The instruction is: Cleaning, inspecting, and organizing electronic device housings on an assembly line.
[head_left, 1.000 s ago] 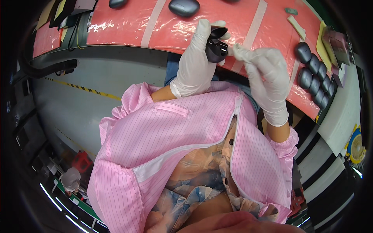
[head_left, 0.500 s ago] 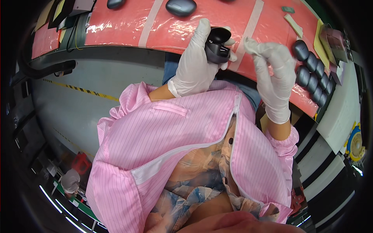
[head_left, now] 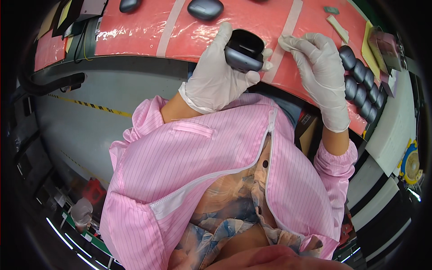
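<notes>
In my white-gloved left hand [head_left: 213, 74] rests a dark grey-blue earbud charging case [head_left: 243, 59]. Its lid is up, showing the black inside. My fingers wrap around the case from the left and below. To the right, my gloved right hand [head_left: 319, 72] is held apart from the case, thumb and fingertips pinched together. Whatever they hold, if anything, is too small or too like the glove to make out. Beyond my left hand another closed case [head_left: 205, 9] lies on the red mat [head_left: 135, 33]. A group of similar closed cases [head_left: 360, 92] sits beside my right hand.
Further left lies one more dark case [head_left: 130, 5]. Pale tape strips [head_left: 172, 28] cross the mat. At the right are a white strip [head_left: 337, 28], a small green piece [head_left: 331, 9] and a yellow pad [head_left: 370, 49]. A black curved bar [head_left: 54, 85] stands left of the table.
My left hand has turned the case, so its outer front faces me more and the inner slots are hidden. My right hand has shifted slightly to the right, its fingertips still pinched.
</notes>
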Demonstrator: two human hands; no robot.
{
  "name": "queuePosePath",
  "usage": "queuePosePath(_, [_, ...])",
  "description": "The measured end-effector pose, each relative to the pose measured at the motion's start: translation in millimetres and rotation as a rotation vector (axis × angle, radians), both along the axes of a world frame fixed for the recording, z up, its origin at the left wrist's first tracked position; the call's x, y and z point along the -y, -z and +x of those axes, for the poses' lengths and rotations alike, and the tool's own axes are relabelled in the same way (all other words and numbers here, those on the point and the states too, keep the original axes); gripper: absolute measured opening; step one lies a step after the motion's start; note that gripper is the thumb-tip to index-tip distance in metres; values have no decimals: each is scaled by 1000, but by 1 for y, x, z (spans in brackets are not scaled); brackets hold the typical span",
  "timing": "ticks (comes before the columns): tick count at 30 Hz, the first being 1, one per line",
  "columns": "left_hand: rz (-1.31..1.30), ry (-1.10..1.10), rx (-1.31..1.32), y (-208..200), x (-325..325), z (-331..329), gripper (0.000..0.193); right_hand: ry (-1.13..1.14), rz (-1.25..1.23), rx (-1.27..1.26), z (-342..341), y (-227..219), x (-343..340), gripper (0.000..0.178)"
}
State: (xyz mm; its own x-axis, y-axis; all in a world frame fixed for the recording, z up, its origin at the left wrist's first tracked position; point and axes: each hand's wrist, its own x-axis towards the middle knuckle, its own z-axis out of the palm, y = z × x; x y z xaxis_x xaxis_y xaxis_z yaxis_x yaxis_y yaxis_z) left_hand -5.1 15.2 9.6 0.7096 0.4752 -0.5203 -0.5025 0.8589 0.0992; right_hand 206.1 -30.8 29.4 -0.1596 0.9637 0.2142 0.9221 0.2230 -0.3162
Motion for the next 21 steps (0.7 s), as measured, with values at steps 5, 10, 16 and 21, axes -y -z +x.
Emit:
queuePosePath(5, [3,9,177,2,-1,-8,55,77,68,-89,-2,13,9,37])
queuePosePath(10, [50,75,150,-11,2,2,56,-197,59,-772,-23,16,16,62])
queuePosePath(16, [-31,117,452,10,7,-10,53,-180,-76,-709,-39,14,20,62])
queuePosePath(21, [178,153,7,-12,12,-6,50,-148,60,-620,-41,16,24,67])
